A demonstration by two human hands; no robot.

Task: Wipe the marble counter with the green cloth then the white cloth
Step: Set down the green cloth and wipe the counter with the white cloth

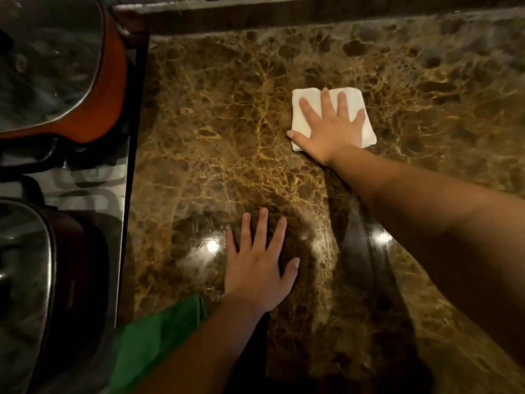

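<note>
The brown marble counter (227, 132) fills most of the view. A folded white cloth (305, 102) lies flat on it right of centre, toward the back. My right hand (329, 129) presses down on this cloth with fingers spread, covering its middle. My left hand (260, 265) rests flat on the bare marble nearer the front edge, fingers apart, holding nothing. A green cloth (153, 339) lies at the front left corner of the counter, partly hidden under my left forearm.
A stove top (93, 183) borders the counter on the left. An orange pot with a glass lid (62, 66) stands at its back, a dark pot with a glass lid (31, 280) at its front. A raised ledge (284, 12) runs along the counter's back.
</note>
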